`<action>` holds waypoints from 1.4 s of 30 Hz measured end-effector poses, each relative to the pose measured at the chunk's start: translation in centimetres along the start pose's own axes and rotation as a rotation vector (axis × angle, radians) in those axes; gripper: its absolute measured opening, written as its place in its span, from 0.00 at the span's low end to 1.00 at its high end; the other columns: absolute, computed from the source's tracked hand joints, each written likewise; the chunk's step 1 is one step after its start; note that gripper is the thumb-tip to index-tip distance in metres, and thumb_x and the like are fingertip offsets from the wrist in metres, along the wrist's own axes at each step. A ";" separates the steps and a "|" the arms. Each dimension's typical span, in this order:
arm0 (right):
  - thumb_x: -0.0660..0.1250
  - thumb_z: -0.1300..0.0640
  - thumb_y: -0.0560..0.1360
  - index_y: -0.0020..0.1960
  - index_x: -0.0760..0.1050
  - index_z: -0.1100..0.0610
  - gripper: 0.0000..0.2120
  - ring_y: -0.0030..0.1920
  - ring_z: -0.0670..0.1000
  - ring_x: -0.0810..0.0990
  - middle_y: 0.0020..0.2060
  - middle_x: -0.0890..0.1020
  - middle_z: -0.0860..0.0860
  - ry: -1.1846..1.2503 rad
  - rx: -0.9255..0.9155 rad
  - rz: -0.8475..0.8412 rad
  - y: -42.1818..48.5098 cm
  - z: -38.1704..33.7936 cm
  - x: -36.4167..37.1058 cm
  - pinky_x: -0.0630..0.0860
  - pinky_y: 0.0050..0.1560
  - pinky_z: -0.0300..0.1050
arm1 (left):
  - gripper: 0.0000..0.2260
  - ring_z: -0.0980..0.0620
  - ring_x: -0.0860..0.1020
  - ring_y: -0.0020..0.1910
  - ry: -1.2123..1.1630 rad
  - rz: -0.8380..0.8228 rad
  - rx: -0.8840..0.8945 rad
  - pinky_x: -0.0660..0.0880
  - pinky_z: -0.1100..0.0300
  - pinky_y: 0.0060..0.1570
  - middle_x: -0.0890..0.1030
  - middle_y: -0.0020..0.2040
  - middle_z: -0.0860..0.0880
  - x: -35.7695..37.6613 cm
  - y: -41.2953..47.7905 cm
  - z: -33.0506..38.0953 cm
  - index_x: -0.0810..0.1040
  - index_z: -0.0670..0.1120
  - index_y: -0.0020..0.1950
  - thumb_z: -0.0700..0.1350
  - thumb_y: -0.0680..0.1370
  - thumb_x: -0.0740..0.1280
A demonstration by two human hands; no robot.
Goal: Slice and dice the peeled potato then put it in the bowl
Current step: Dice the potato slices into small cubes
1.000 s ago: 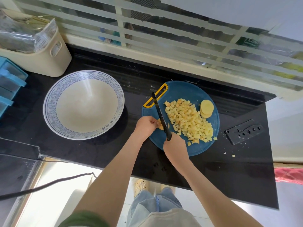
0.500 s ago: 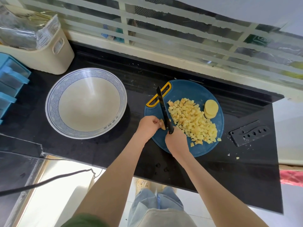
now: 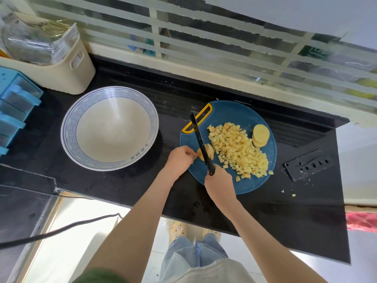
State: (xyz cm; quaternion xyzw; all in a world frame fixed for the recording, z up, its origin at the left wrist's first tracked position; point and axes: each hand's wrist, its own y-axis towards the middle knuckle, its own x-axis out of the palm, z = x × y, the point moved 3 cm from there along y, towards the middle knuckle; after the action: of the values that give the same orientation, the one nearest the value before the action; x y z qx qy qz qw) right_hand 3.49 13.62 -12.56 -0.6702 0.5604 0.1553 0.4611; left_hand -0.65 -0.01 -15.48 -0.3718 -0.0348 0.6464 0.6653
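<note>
A round blue cutting board [image 3: 224, 113] with a yellow handle lies on the black counter. A heap of diced potato [image 3: 238, 148] covers its middle, and a small stack of round potato slices [image 3: 260, 134] sits at its right. My left hand [image 3: 180, 158] pinches a potato piece [image 3: 210, 151] at the board's left edge. My right hand [image 3: 219, 180] grips a black knife [image 3: 200, 137], whose blade lies across that piece. A large, empty white bowl with a blue rim [image 3: 110, 129] stands to the left of the board.
A black knife sheath [image 3: 308, 165] lies right of the board, with potato crumbs [image 3: 293, 195] near it. A cream basket [image 3: 61, 72] with plastic bags and blue drawers [image 3: 14, 107] stand at the back left. The counter's front edge runs under my forearms.
The knife blade has shifted slightly along the potato piece under my left hand. Both hands stay at the board's left side.
</note>
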 end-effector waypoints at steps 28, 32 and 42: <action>0.58 0.56 0.80 0.41 0.68 0.51 0.09 0.30 0.52 0.70 0.29 0.70 0.50 0.303 0.097 0.097 1.5 0.7 -2.7 0.68 0.32 0.46 | 0.18 0.43 0.75 0.52 0.307 0.092 0.061 0.71 0.53 0.45 0.74 0.53 0.42 1.7 -0.4 2.4 0.65 0.43 0.64 0.55 0.81 0.58; 0.58 0.55 0.79 0.43 0.69 0.47 0.07 0.31 0.53 0.72 0.29 0.72 0.50 0.390 0.138 0.157 1.5 1.7 -4.4 0.72 0.35 0.49 | 0.29 0.39 0.72 0.60 0.487 0.049 0.046 0.72 0.48 0.53 0.68 0.63 0.39 3.8 0.2 4.2 0.56 0.46 0.72 0.61 0.79 0.58; 0.59 0.56 0.78 0.41 0.70 0.49 0.07 0.29 0.53 0.69 0.31 0.72 0.53 0.449 0.198 0.112 1.0 3.8 -5.6 0.67 0.28 0.45 | 0.18 0.40 0.72 0.56 0.633 -0.035 0.173 0.72 0.50 0.50 0.66 0.60 0.40 3.9 0.1 4.7 0.61 0.49 0.70 0.48 0.81 0.60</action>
State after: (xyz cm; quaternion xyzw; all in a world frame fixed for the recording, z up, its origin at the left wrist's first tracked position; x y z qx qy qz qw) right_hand 1.93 20.05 -10.97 -0.6073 0.6976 -0.0278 0.3791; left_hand -2.54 5.52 -13.84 -0.4957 0.2227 0.4876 0.6833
